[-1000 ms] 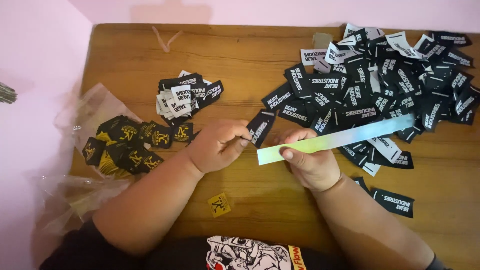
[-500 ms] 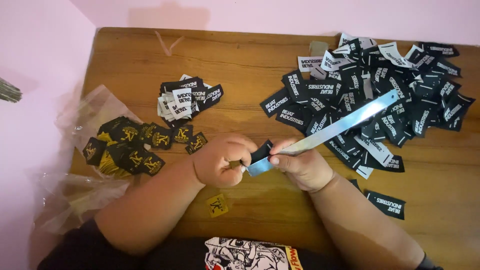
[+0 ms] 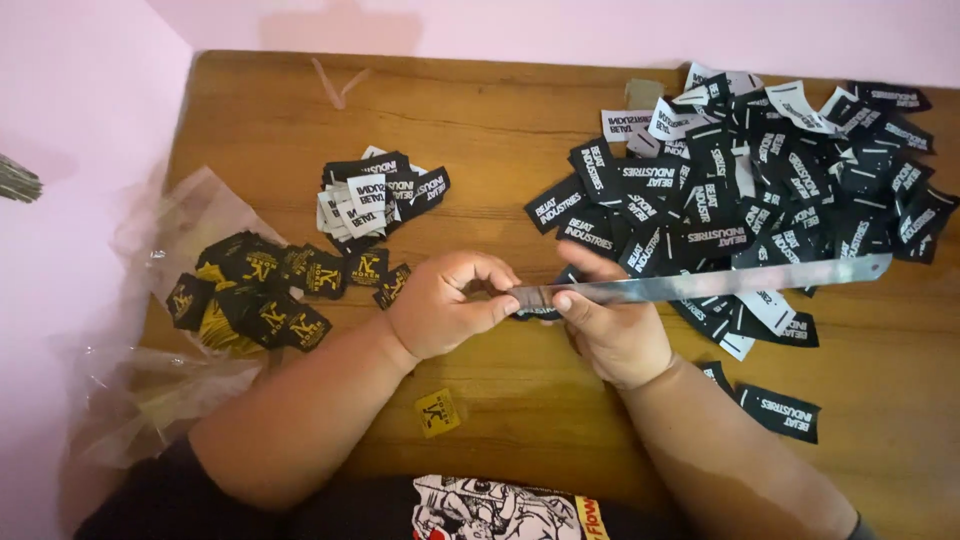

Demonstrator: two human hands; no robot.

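My right hand (image 3: 618,330) grips the near end of a long metal ruler (image 3: 720,282) that stretches right across the table. My left hand (image 3: 445,303) pinches a small black fabric label (image 3: 540,311) against the ruler's left end; most of the label is hidden by fingers. A large heap of black labels with white print (image 3: 760,190) lies just beyond the ruler on the right.
A small stack of black and white labels (image 3: 375,198) sits at centre left. Black labels with yellow print (image 3: 250,290) lie on clear plastic bags (image 3: 160,400) at the left. One yellow label (image 3: 437,412) and a loose black label (image 3: 780,411) lie near me on the wooden table (image 3: 480,120).
The ruler has swung from tilted up to nearly level and now shows its metal side. Both hands have closed together on its left end with the black label between them.
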